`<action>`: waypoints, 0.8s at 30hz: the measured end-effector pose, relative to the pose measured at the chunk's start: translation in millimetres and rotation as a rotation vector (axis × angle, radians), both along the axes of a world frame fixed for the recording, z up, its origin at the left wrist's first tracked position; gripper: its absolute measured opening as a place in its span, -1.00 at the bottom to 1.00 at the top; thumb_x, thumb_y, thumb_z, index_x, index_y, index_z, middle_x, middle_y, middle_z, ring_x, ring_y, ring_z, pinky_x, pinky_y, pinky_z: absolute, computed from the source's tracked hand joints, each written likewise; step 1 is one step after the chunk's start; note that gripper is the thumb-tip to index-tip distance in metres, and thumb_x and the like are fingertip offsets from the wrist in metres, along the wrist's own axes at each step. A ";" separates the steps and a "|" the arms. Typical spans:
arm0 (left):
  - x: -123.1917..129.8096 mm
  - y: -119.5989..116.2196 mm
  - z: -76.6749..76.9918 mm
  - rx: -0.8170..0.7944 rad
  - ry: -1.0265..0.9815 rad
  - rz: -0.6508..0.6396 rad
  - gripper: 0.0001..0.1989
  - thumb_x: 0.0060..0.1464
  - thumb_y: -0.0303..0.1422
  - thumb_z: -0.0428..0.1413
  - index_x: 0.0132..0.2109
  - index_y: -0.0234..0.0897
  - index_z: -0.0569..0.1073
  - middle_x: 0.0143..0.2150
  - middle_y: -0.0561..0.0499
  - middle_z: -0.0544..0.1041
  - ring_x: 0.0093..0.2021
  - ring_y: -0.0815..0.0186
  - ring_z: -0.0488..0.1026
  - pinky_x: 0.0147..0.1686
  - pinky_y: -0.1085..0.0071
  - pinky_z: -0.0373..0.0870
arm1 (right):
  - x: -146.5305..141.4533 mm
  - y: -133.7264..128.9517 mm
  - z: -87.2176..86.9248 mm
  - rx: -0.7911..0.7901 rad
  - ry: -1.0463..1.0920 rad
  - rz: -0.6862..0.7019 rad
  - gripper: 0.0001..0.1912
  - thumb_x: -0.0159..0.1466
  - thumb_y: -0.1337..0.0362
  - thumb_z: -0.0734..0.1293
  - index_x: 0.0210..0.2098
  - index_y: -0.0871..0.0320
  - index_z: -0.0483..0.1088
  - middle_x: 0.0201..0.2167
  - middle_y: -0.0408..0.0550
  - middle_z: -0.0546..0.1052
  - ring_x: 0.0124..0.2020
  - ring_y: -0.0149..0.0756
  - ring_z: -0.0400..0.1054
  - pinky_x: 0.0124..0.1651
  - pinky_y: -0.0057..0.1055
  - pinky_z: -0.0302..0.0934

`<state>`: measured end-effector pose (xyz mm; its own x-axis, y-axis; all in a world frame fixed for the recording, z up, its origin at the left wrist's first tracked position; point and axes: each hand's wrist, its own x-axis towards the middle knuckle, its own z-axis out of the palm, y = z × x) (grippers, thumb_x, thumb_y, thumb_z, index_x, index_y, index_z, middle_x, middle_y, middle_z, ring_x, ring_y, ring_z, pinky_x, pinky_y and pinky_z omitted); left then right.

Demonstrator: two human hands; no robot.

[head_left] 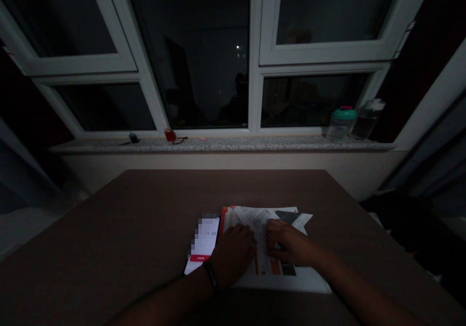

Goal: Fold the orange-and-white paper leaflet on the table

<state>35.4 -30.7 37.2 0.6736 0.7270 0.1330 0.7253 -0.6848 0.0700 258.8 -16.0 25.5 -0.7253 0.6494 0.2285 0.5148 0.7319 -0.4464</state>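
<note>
Printed paper sheets [264, 267] lie in a loose stack on the table, some of them folded and set at angles. My left hand [235, 250], with a dark band on its wrist, rests on the left part of the stack, fingers curled against a printed sheet [257, 216]. Opposite it, my right hand [289, 243] has its fingers bent around the same sheet's paper. Dim light and the hands themselves hide the exact grip. Just left of the papers a phone [204, 238] with a lit screen lies flat, partly behind my left wrist.
The brown table [127, 229] reaches to the wall under a window. On the speckled sill [236, 144] stand a green-lidded bottle [341, 122], a clear bottle [367, 119], a small red item [169, 135] and a small dark item [133, 137]. Dark curtains hang on both sides.
</note>
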 end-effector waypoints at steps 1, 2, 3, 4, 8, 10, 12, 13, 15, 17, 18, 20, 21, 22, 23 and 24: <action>1.1 -1.4 1.5 0.001 0.011 -0.005 -0.82 0.30 -0.40 -0.02 -0.02 -0.29 0.41 -0.03 -0.08 0.45 0.01 0.13 0.34 0.02 0.18 0.30 | 0.4 -0.4 0.6 -0.007 0.001 0.017 -0.89 0.19 0.35 0.40 -0.43 0.15 0.37 -0.35 -0.12 0.41 -0.20 -0.24 0.28 -0.08 -0.29 0.11; 2.3 -2.9 2.8 -0.001 0.025 -0.010 -0.84 0.30 -0.41 -0.02 -0.07 -0.30 0.43 -0.06 -0.07 0.46 -0.02 0.13 0.35 -0.01 0.19 0.31 | 0.9 -0.9 1.2 -0.016 0.003 0.035 -0.89 0.18 0.36 0.40 -0.43 0.15 0.37 -0.35 -0.13 0.41 -0.20 -0.25 0.29 -0.08 -0.29 0.11; 3.5 -4.4 3.8 -0.005 0.038 -0.011 -0.85 0.30 -0.41 -0.02 -0.11 -0.30 0.44 -0.09 -0.07 0.47 -0.04 0.13 0.36 -0.03 0.19 0.32 | 1.3 -1.5 1.9 -0.028 0.006 0.053 -0.88 0.16 0.37 0.41 -0.44 0.14 0.37 -0.36 -0.14 0.41 -0.21 -0.26 0.29 -0.07 -0.29 0.11; 4.5 -5.8 4.5 -0.012 0.052 -0.013 -0.86 0.29 -0.41 -0.01 -0.14 -0.30 0.45 -0.12 -0.07 0.48 -0.06 0.13 0.37 -0.05 0.20 0.33 | 1.6 -2.2 2.5 -0.041 0.009 0.067 -0.88 0.14 0.40 0.41 -0.45 0.14 0.37 -0.36 -0.14 0.41 -0.21 -0.26 0.30 -0.06 -0.29 0.11; 5.7 -7.4 3.9 -0.021 0.063 -0.017 -0.86 0.28 -0.40 0.01 -0.19 -0.31 0.46 -0.15 -0.07 0.48 -0.08 0.14 0.38 -0.07 0.21 0.33 | 1.6 -3.9 2.1 -0.077 0.011 0.069 -0.85 0.10 0.45 0.41 -0.46 0.14 0.36 -0.36 -0.16 0.42 -0.22 -0.27 0.30 -0.06 -0.30 0.11; 4.2 -5.4 2.3 -0.017 0.035 -0.026 -0.86 0.28 -0.42 0.01 -0.20 -0.31 0.46 -0.14 -0.07 0.46 -0.07 0.15 0.37 -0.05 0.21 0.31 | 0.9 -3.6 -0.2 -0.076 0.019 0.037 -0.87 0.13 0.44 0.39 -0.44 0.14 0.35 -0.36 -0.15 0.42 -0.21 -0.27 0.30 -0.07 -0.31 0.12; 2.0 -2.4 0.9 -0.020 -0.009 -0.039 -0.87 0.26 -0.42 0.03 -0.20 -0.30 0.47 -0.13 -0.06 0.45 -0.06 0.17 0.37 -0.01 0.22 0.29 | 0.5 -2.5 -3.1 -0.075 0.042 -0.014 -0.89 0.18 0.42 0.37 -0.41 0.13 0.36 -0.33 -0.13 0.42 -0.18 -0.26 0.29 -0.08 -0.32 0.13; 0.8 -0.9 0.5 -0.025 -0.031 -0.043 -0.88 0.25 -0.42 0.04 -0.21 -0.30 0.47 -0.14 -0.06 0.45 -0.06 0.18 0.37 0.00 0.23 0.29 | 0.4 -1.8 -4.3 -0.079 0.056 -0.049 -0.90 0.19 0.41 0.38 -0.38 0.13 0.36 -0.30 -0.12 0.42 -0.16 -0.24 0.29 -0.08 -0.33 0.14; -1.0 1.8 0.2 -0.038 -0.065 -0.040 -0.89 0.24 -0.41 0.05 -0.22 -0.29 0.47 -0.14 -0.05 0.43 -0.08 0.19 0.37 -0.03 0.25 0.30 | 0.5 -0.5 -5.7 -0.096 0.078 -0.123 -0.85 0.17 0.38 0.42 -0.32 0.11 0.37 -0.23 -0.10 0.42 -0.11 -0.22 0.28 -0.08 -0.33 0.15; -1.6 4.0 -0.2 -0.054 -0.074 -0.033 -0.89 0.25 -0.41 0.05 -0.24 -0.28 0.46 -0.15 -0.04 0.43 -0.10 0.20 0.37 -0.06 0.27 0.31 | 0.6 0.1 -5.1 -0.112 0.083 -0.164 -0.76 0.12 0.37 0.47 -0.26 0.10 0.38 -0.18 -0.10 0.42 -0.07 -0.19 0.27 -0.07 -0.32 0.16; -1.4 5.0 -0.8 -0.059 -0.073 -0.031 -0.89 0.25 -0.42 0.05 -0.23 -0.28 0.46 -0.16 -0.03 0.43 -0.11 0.20 0.38 -0.07 0.28 0.32 | 0.6 0.0 -4.2 -0.115 0.078 -0.167 -0.74 0.11 0.37 0.48 -0.25 0.09 0.38 -0.16 -0.09 0.41 -0.05 -0.18 0.27 -0.06 -0.32 0.16; -0.3 7.2 -3.7 -0.057 -0.066 -0.024 -0.90 0.26 -0.44 0.04 -0.20 -0.28 0.46 -0.15 -0.02 0.43 -0.10 0.20 0.38 -0.06 0.28 0.32 | 0.3 -0.4 -1.7 -0.113 0.063 -0.154 -0.74 0.10 0.38 0.49 -0.25 0.09 0.39 -0.15 -0.10 0.41 -0.04 -0.18 0.27 -0.04 -0.31 0.16; 0.5 8.4 -5.9 -0.050 -0.062 -0.016 -0.90 0.26 -0.45 0.03 -0.17 -0.27 0.45 -0.14 -0.02 0.43 -0.09 0.20 0.38 -0.05 0.27 0.32 | 0.0 -0.7 -0.6 -0.111 0.056 -0.146 -0.74 0.10 0.39 0.49 -0.25 0.09 0.39 -0.14 -0.10 0.42 -0.04 -0.18 0.27 -0.03 -0.31 0.16; 1.4 9.7 -8.3 -0.032 -0.061 0.002 -0.89 0.25 -0.47 0.03 -0.12 -0.27 0.44 -0.10 -0.03 0.42 -0.06 0.19 0.37 -0.03 0.26 0.31 | -0.2 -0.8 0.3 -0.108 0.053 -0.142 -0.74 0.10 0.39 0.49 -0.26 0.09 0.39 -0.13 -0.10 0.42 -0.03 -0.18 0.26 -0.03 -0.31 0.15; 2.4 10.9 -10.7 -0.016 -0.058 0.011 -0.85 0.24 -0.47 0.04 -0.07 -0.27 0.43 -0.05 -0.05 0.41 -0.02 0.17 0.36 0.00 0.24 0.30 | -0.4 -0.8 0.9 -0.106 0.052 -0.138 -0.73 0.10 0.39 0.49 -0.26 0.10 0.38 -0.13 -0.10 0.42 -0.04 -0.18 0.26 -0.02 -0.31 0.15; 3.3 12.1 -13.0 0.001 -0.060 0.025 -0.82 0.23 -0.47 0.05 -0.03 -0.26 0.41 -0.02 -0.05 0.40 -0.01 0.16 0.35 0.00 0.23 0.30 | -0.5 -0.7 1.1 -0.105 0.053 -0.136 -0.73 0.09 0.39 0.49 -0.26 0.10 0.38 -0.14 -0.10 0.42 -0.04 -0.18 0.26 -0.03 -0.31 0.15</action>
